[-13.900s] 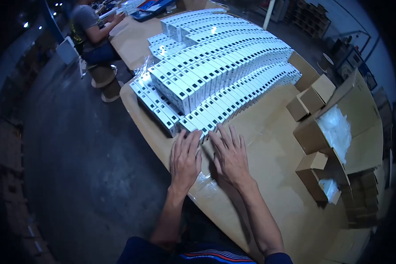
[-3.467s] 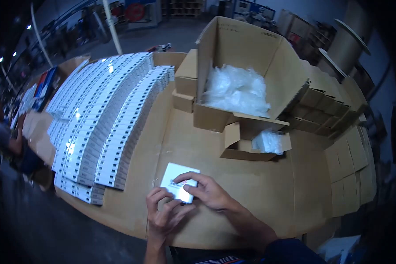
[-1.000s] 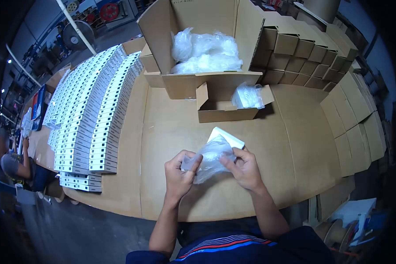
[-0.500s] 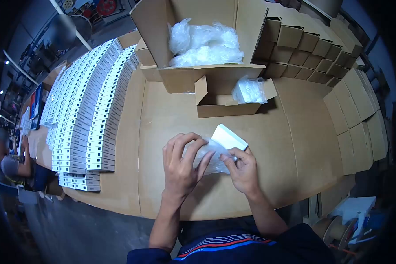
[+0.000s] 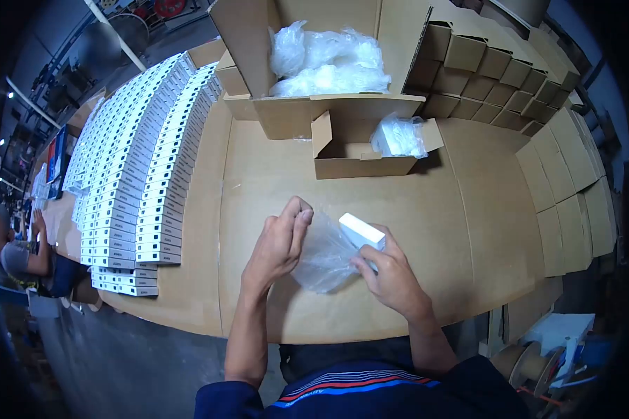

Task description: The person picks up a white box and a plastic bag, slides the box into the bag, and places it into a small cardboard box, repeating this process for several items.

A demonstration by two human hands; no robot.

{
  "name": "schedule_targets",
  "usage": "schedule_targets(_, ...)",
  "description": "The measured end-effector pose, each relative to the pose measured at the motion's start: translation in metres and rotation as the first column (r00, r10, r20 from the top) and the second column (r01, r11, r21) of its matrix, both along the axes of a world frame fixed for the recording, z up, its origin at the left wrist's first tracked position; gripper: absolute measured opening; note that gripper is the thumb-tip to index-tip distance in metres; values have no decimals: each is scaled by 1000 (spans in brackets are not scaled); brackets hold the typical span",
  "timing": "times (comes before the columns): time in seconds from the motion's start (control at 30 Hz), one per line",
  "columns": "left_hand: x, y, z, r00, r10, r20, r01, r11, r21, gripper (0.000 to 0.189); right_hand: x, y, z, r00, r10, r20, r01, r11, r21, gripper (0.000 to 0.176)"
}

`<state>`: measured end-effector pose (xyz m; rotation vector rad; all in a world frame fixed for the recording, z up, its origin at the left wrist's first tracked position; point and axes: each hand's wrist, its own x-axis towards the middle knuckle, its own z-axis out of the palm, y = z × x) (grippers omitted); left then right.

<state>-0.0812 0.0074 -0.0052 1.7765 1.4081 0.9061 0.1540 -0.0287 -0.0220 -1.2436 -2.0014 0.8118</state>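
A clear plastic bag (image 5: 321,255) is stretched between my two hands over the cardboard-covered table (image 5: 342,318). My left hand (image 5: 281,241) pinches its upper left edge, fingers closed. In my right hand (image 5: 391,276) is a small white box (image 5: 361,230), gripped at its lower right side, with the bag's right edge beside it. Beyond the hands, an open brown carton (image 5: 367,167) holds a white box wrapped in clear plastic (image 5: 400,137) at its right end.
A large open carton (image 5: 279,119) behind holds crumpled clear bags (image 5: 328,59). Stacked white boxes (image 5: 164,188) stand at left. Brown cartons are piled at the back right (image 5: 482,77) and right (image 5: 562,188). Another person (image 5: 31,255) is at the far left.
My left hand has closed on the bag and moved slightly left, spreading the plastic wider. The white box has turned and tilted in my right hand.
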Motion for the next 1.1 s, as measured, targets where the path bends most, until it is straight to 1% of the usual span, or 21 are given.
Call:
schedule_targets(0.07, -4, 1, 3, 1000, 27, -5, -27, 991, -131, 20, 4, 1, -6, 998, -30, -51, 31, 999, 20, 17)
schedule_targets(0.1, -6, -2, 11, 996, 63, 69, -50, 983, -177, 31, 5, 2, -9, 996, -45, -77, 48, 998, 33, 17)
schedule_targets(0.13, -6, 1, -3, 963, 158, 220, -161, 987, -4, 34, 6, 2, -10, 991, -85, -103, 82, 996, -35, 18)
schedule_targets(0.2, -7, 11, -47, 812, 230, 536, -427, 860, 278, 41, 7, 4, -12, 974, -174, -147, 149, 975, -166, 19)
schedule_targets(0.23, -8, -1, -54, 702, 240, 670, -376, 925, 63, 50, 3, 4, -26, 929, -240, -282, 193, 964, -182, 21)
schedule_targets(0.3, 6, -27, -71, 332, 190, 924, -74, 982, -176, 51, -2, 2, -36, 904, -279, -323, 242, 959, -148, 22)
schedule_targets(0.33, 17, -38, -70, 426, 217, 878, -20, 973, -231, 45, -6, 5, -39, 891, -293, -348, 266, 956, -125, 22)
schedule_targets(0.37, 26, -47, -59, 617, 149, 772, -16, 984, -177, 37, -10, 8, -44, 874, -256, -414, 243, 966, -85, 23)
schedule_targets(0.4, 35, -52, -52, 640, 226, 734, -20, 960, -278, 33, -12, 6, -44, 868, -278, -412, 246, 961, -130, 23)
schedule_targets(0.47, 37, -53, -63, 497, 286, 819, 7, 943, -334, 34, -14, 5, -42, 859, -315, -403, 246, 945, -214, 24)
schedule_targets(0.57, 16, -56, -78, 491, 242, 837, 90, 942, -325, 48, -12, 7, -48, 833, -301, -464, 247, 953, -175, 23)
schedule_targets(0.67, 22, -51, -63, 592, 144, 793, -50, 988, -143, 57, -9, 4, -30, 883, -255, -393, 213, 966, -147, 19)
schedule_targets(0.7, 16, -50, -59, 516, 171, 839, 42, 973, -225, 69, -10, 5, -29, 896, -206, -393, 184, 979, -92, 17)
schedule_targets(0.8, 6, -35, -42, 798, 120, 590, 93, 944, -316, 78, -10, 8, -29, 923, -79, -377, 101, 994, 38, 13)
schedule_targets(0.83, -2, -28, -57, 721, 169, 672, 163, 901, -401, 85, -9, 8, -32, 927, -53, -372, 80, 995, 58, 12)
schedule_targets(0.87, 0, -28, -61, 779, 132, 613, 43, 964, -262, 85, -9, 7, -34, 930, -30, -366, 61, 995, 75, 11)
schedule_targets(0.9, 5, -26, -57, 833, 109, 542, -63, 993, -104, 85, -9, 5, -34, 922, -85, -378, 102, 994, 25, 12)
schedule_targets(0.93, 8, -25, -53, 880, 103, 464, -149, 987, 64, 85, -7, 4, -32, 922, -121, -367, 121, 992, -22, 13)
schedule_targets(0.97, 3, -25, -48, 934, 157, 322, -214, 966, 148, 84, -3, 3, -29, 922, -158, -353, 143, 987, -70, 14)
schedule_targets(1.07, -2, -22, -43, 959, 26, 282, -100, 963, 251, 82, 0, 4, -33, 905, -184, -383, 158, 983, -99, 18)
schedule_targets(1.1, 0, -22, -43, 952, -6, 305, -60, 977, 206, 69, -2, 4, -35, 901, -165, -402, 140, 986, -91, 19)
